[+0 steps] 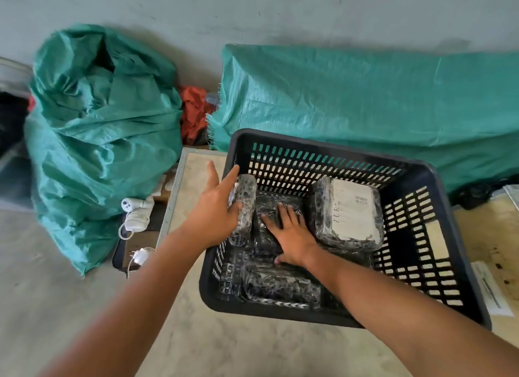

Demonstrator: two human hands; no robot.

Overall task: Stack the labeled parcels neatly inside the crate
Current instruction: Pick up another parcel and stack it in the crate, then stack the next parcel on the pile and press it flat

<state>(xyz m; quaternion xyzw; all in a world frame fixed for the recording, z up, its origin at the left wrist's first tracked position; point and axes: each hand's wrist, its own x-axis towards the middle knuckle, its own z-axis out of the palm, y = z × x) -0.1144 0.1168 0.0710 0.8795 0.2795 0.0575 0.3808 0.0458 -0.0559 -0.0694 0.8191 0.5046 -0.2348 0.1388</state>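
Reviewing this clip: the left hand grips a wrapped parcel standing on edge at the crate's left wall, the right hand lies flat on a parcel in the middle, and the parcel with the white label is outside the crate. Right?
Not quite. The labeled parcel sits inside the crate, toward its right side, as the head view shows. The rest holds: the left hand grips the upright parcel at the left wall, and the right hand lies flat on a middle parcel.

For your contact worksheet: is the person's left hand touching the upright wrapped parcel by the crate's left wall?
Touching. The head view shows the left hand with fingers wrapped onto the upright parcel.
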